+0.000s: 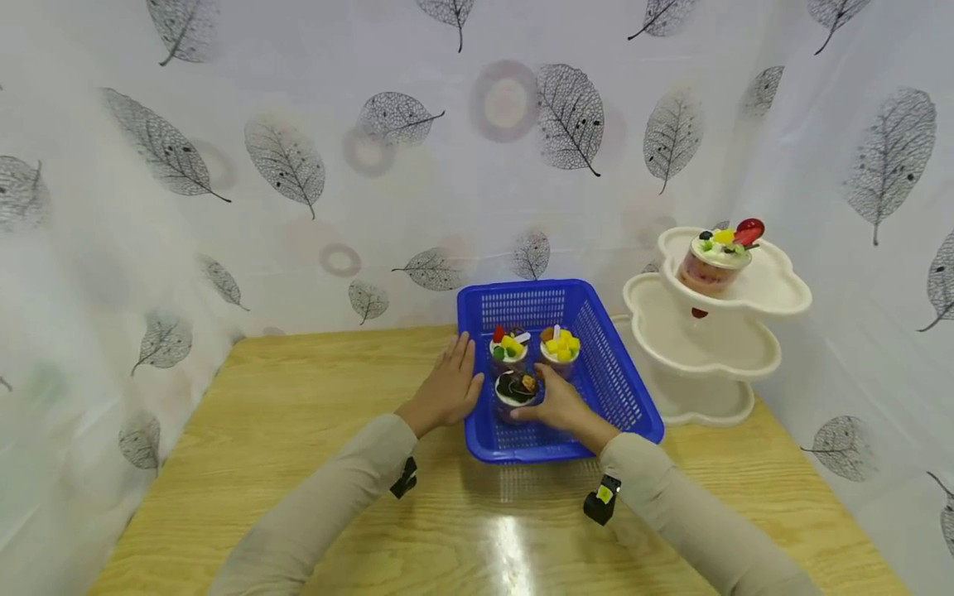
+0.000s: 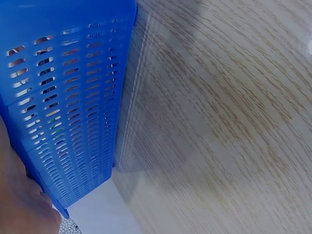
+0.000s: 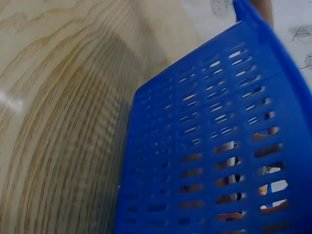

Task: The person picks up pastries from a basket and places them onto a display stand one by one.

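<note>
A blue plastic basket [image 1: 522,454] with slotted walls holds several dessert cups. My left hand [image 1: 445,389] lies along its left rim with the fingers straight; in the left wrist view, part of that hand [image 2: 24,197] shows beside the basket wall [image 2: 73,92]. Reaching over the front rim, my right hand [image 1: 561,406] grips a dessert cup [image 1: 514,386] with a dark topping between thumb and fingers. Behind it stand a cup with yellow cubes [image 1: 561,345] and a cup with red, yellow and green fruit [image 1: 508,346]. The basket wall [image 3: 195,112] mostly hides the right hand's grip in the right wrist view.
To the right of the basket rises a cream tiered stand [image 1: 704,331] with scalloped trays. Its top tray carries another dessert cup [image 1: 713,263] with fruit and a red spoon. A leaf-patterned curtain [image 1: 298,248] surrounds the wooden table [image 1: 313,397].
</note>
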Motion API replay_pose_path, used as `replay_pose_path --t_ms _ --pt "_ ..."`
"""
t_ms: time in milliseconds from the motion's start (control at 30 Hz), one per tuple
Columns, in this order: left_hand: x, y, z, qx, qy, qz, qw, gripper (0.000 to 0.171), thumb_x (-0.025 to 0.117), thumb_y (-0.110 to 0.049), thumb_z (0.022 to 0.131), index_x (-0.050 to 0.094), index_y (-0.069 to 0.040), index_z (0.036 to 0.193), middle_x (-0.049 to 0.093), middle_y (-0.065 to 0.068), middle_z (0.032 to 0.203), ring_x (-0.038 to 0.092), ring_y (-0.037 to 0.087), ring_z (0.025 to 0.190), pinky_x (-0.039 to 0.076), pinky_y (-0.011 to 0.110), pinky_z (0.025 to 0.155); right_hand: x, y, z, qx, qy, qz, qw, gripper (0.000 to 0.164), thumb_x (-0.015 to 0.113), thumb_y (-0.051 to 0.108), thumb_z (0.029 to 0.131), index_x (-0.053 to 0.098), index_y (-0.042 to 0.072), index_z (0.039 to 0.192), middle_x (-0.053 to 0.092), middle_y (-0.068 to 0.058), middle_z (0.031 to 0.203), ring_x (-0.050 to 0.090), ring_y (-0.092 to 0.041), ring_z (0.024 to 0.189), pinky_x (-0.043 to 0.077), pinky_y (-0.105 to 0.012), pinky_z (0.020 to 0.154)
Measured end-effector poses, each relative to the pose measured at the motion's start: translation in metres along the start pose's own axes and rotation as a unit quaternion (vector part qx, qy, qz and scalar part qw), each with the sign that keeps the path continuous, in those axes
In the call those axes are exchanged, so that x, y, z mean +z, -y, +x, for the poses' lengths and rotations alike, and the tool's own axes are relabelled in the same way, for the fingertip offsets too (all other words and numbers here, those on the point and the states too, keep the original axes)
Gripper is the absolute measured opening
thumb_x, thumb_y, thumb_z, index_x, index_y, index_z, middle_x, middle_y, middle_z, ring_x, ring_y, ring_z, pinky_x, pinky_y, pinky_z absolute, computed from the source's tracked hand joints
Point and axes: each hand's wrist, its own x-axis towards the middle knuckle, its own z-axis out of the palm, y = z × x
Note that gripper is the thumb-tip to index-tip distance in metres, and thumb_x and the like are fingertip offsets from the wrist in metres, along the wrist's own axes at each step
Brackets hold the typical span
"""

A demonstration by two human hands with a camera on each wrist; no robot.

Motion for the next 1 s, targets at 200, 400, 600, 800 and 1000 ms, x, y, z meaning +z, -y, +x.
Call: replay_pose_path --t_ms 200,400,600,800,1000 --pt "0.002 0.0 0.004 -0.001 -0.006 0.002 1.0 0.061 0.031 -0.027 0.102 0.015 0.01 0.149 0.007 0.026 0.157 0.002 0.038 0.146 0.012 0.048 0.118 0.001 -0.002 0.006 0.017 0.02 -0.009 1.0 0.094 0.083 0.02 0.075 0.028 -0.008 0.145 0.039 -0.031 0.143 0.038 -0.044 0.132 0.03 -0.054 0.11" --pt "0.0 0.0 0.004 0.0 -0.006 -0.003 1.0 0.062 0.029 -0.028 0.103 0.014 0.01 0.149 0.007 0.026 0.157 0.001 0.038 0.146 0.01 0.047 0.118 0.002 -0.003 0.008 0.013 0.03 -0.023 0.999 0.092 0.082 0.02 0.075 0.028 -0.01 0.144 0.04 -0.031 0.142 0.039 -0.045 0.131 0.031 -0.054 0.109" --pt "-0.002 0.0 0.003 -0.006 -0.005 -0.003 1.0 0.062 0.029 -0.029 0.103 0.013 0.009 0.15 0.005 0.025 0.158 0.001 0.037 0.146 0.009 0.047 0.118 0.003 -0.003 0.011 0.001 0.038 -0.035 0.999 0.092 0.083 0.022 0.075 0.03 -0.012 0.142 0.043 -0.032 0.139 0.043 -0.043 0.128 0.034 -0.053 0.107" --pt "-0.001 0.0 0.001 -0.011 0.003 0.002 0.9999 0.062 0.029 -0.028 0.103 0.014 0.009 0.149 0.006 0.026 0.157 0.002 0.038 0.146 0.011 0.048 0.118 0.007 -0.005 0.012 -0.001 0.026 -0.047 0.999 0.074 0.084 0.02 0.074 0.045 -0.01 0.13 0.055 -0.026 0.126 0.053 -0.039 0.118 0.041 -0.05 0.102" --pt "0.0 -0.002 -0.002 -0.013 0.003 0.0 0.9999 0.062 0.031 -0.028 0.102 0.015 0.009 0.149 0.008 0.026 0.157 0.003 0.038 0.146 0.01 0.047 0.118 0.009 -0.005 0.007 -0.002 0.02 -0.038 0.999 0.069 0.085 0.021 0.072 0.048 -0.008 0.122 0.059 -0.023 0.118 0.056 -0.037 0.113 0.042 -0.05 0.1"
